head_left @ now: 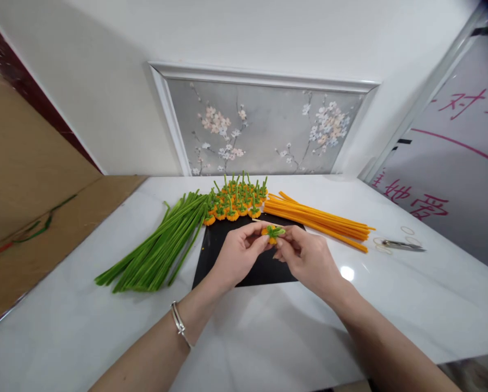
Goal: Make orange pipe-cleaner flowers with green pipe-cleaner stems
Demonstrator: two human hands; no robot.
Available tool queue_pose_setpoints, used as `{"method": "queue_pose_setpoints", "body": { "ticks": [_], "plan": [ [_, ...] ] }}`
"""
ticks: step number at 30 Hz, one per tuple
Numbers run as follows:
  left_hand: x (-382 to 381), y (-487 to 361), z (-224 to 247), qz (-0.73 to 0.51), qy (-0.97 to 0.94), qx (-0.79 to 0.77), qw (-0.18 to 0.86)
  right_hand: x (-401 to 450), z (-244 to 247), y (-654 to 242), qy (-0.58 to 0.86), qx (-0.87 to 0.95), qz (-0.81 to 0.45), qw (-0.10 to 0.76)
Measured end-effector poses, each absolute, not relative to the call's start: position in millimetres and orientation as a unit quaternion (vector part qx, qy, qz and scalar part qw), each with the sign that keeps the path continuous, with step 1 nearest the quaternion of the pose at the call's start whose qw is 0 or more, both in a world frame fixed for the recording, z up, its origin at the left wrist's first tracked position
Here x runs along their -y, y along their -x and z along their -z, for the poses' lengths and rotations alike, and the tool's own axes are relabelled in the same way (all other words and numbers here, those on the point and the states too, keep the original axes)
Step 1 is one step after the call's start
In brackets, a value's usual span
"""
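Above a black mat (260,268) on the white table, my left hand (239,251) pinches the left side of a small orange piece with green leaves (273,233). My right hand (308,256) holds its right side, fingertips on the green part. A thin pale stick (264,222) shows just behind the fingers. Behind the mat stand several finished-looking orange pieces with upright green stems (238,198). Green fuzzy stems (158,245) lie in a bundle to the left, and orange fuzzy stems (317,215) lie to the right.
Scissors (402,245) lie at the right with several thin rings (407,230) around them. Brown cardboard (56,218) borders the table on the left. A white board with red writing (451,141) stands at the right, and a floral wall panel (264,128) is behind the table.
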State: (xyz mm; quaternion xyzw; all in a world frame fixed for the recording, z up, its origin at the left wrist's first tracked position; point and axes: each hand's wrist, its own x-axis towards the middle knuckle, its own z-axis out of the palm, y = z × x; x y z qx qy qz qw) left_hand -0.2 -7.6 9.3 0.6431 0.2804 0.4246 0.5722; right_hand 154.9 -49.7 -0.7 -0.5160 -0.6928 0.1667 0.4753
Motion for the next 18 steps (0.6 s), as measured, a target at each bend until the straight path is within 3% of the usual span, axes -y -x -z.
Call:
{"method": "queue_pose_setpoints", "body": {
  "ticks": [4,10,18],
  "plan": [
    [9,0,-11,-0.425,-0.620,-0.285,0.595,49,-1,-157,0.512,0.699,-0.175,0.468],
    [9,2,-14,-0.422,-0.595,-0.284,0.622,47,-4,-168,0.491,0.648,-0.319,0.487],
    [7,6,-15,-0.417,-0.641,-0.315,0.562,47,-4,-171,0.482,0.653,-0.270,0.518]
  ]
}}
